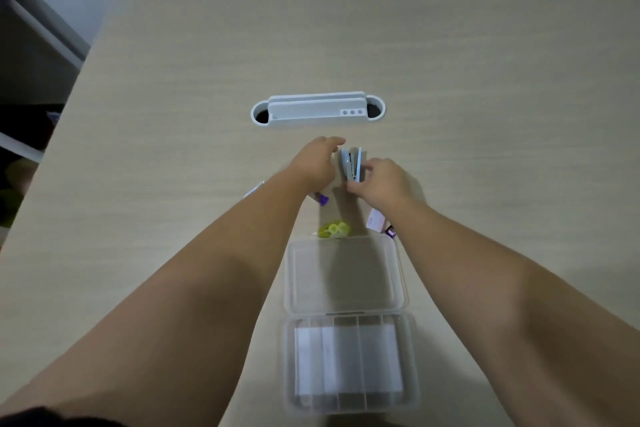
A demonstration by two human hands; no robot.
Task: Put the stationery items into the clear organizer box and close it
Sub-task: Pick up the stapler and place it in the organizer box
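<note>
The clear organizer box (349, 402) lies open near me, its lid (344, 246) folded flat away from me, with white cards in its divided compartments. A light blue stapler (351, 163) rests on its side on the table beyond the box. My right hand (381, 182) pinches the stapler's near end. My left hand (317, 165) reaches just left of the stapler with fingers spread, holding nothing. A purple-capped item (322, 199) peeks out under my left wrist. Yellow-green caps (333, 229) lie at the lid's far edge, and a small white packet (375, 220) lies under my right wrist.
A white cable-port cover (317, 110) is set into the beige table (485, 97) beyond the stapler. A small dark item (390, 231) lies next to the white packet. Another white item (254, 189) shows left of my left forearm. The table's left edge drops to dark shelving.
</note>
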